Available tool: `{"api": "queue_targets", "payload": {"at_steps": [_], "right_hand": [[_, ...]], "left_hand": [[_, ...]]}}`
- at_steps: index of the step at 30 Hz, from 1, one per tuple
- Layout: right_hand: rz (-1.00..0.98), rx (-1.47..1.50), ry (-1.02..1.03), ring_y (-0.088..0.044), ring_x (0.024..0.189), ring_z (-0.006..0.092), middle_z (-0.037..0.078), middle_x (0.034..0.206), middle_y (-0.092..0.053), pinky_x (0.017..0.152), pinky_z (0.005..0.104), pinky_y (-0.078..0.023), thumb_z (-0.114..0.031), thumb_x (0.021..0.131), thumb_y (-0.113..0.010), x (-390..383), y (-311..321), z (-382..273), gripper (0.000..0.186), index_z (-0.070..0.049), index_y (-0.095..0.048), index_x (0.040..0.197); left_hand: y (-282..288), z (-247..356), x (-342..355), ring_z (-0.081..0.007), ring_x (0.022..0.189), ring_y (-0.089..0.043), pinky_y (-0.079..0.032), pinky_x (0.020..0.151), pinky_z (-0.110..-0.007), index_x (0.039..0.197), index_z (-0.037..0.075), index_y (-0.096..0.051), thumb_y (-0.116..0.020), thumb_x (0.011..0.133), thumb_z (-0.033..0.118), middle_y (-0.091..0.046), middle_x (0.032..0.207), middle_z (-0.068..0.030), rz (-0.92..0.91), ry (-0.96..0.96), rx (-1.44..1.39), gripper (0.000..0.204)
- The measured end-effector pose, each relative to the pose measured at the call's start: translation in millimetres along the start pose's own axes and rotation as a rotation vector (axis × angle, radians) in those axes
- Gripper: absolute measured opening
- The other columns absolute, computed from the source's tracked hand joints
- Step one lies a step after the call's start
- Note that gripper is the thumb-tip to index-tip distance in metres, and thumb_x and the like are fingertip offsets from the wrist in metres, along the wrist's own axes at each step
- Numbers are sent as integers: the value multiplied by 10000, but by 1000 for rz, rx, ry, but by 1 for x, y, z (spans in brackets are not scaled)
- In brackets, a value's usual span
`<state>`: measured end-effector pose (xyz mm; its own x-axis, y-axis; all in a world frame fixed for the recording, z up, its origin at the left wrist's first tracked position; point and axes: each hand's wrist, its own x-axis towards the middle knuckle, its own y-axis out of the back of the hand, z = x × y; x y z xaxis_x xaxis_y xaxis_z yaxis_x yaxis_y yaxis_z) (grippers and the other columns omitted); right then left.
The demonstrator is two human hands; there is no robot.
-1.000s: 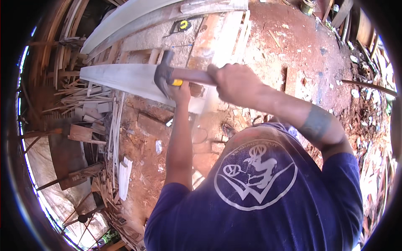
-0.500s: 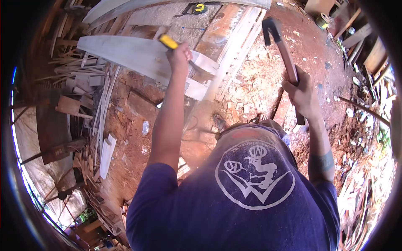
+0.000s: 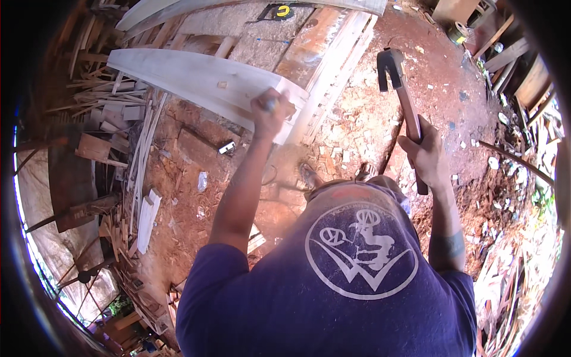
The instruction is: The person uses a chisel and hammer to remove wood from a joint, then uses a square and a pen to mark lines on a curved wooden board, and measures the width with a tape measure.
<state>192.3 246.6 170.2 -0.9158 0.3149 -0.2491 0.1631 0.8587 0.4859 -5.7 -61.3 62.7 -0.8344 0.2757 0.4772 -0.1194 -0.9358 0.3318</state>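
My right hand (image 3: 427, 149) is wrapped round the wooden handle of a claw hammer (image 3: 392, 70), held over the dirt floor at right, its head toward the far side. My left hand (image 3: 273, 112) is closed on the chisel, mostly hidden in the fingers, at the right end of a long pale board (image 3: 178, 74). A small squarish mark or chip (image 3: 223, 84) shows on that board. The board lies across a timber work surface (image 3: 303, 47) with rusty patches.
A yellow-and-black tape measure (image 3: 282, 11) lies at the far side beside another long plank (image 3: 351, 6). Scrap wood piles (image 3: 101, 101) crowd the left. A tin (image 3: 458, 33) and leaning offcuts (image 3: 535, 83) sit at right. Wood chips litter the reddish floor (image 3: 196, 154) around my feet.
The hammer has swung from over my left hand out to the right, then dropped slightly. My left hand and chisel have moved right and lower along the board; the yellow handle is now mostly hidden.
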Motion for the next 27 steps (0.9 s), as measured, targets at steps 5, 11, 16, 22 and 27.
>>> {"api": "queue_targets", "payload": {"at_steps": [5, 11, 16, 22, 27], "right_hand": [[-12, -16, 6, -555, 608, 169, 113, 694, -586, 574, 356, -447, -154, 855, -656, -9, 1, 8, 249, 38, -585, 997], [29, 127, -74, -518, 522, 99, 16, 634, -551, 466, 298, -402, -148, 844, -635, 1, 8, 21, 248, 34, -605, 1009], [-17, 166, -81, -516, 525, 99, 14, 631, -543, 465, 299, -396, -156, 842, -646, 8, 2, 29, 218, 17, -597, 966], [-25, 196, -26, -461, 470, 61, -30, 601, -492, 421, 252, -353, -130, 875, -697, 9, -9, 37, 177, -27, -580, 961], [-19, 181, -134, -536, 579, 126, 47, 681, -565, 519, 322, -429, -159, 868, -653, 0, -4, 53, 243, 31, -601, 1011]], "left_hand": [[74, -32, 60, -119, 490, -369, -332, 505, -327, 683, 132, -394, -603, 966, 78, -371, 559, 41, 567, 679, -1364, 355], [52, 26, 36, -115, 544, -403, -363, 567, -304, 717, 104, -407, -614, 964, 90, -426, 603, 9, 318, 459, -712, 323], [28, 0, 12, -78, 613, -471, -386, 577, -273, 709, 93, -483, -693, 919, 87, -526, 650, 23, 119, 269, -295, 297], [16, -5, 29, -75, 556, -464, -374, 532, -271, 652, 107, -486, -717, 892, 59, -516, 596, 27, 101, 444, -278, 337], [49, 1, 53, -106, 509, -392, -317, 502, -280, 699, 133, -410, -655, 935, 82, -414, 585, 22, 342, 762, -963, 344]]}}
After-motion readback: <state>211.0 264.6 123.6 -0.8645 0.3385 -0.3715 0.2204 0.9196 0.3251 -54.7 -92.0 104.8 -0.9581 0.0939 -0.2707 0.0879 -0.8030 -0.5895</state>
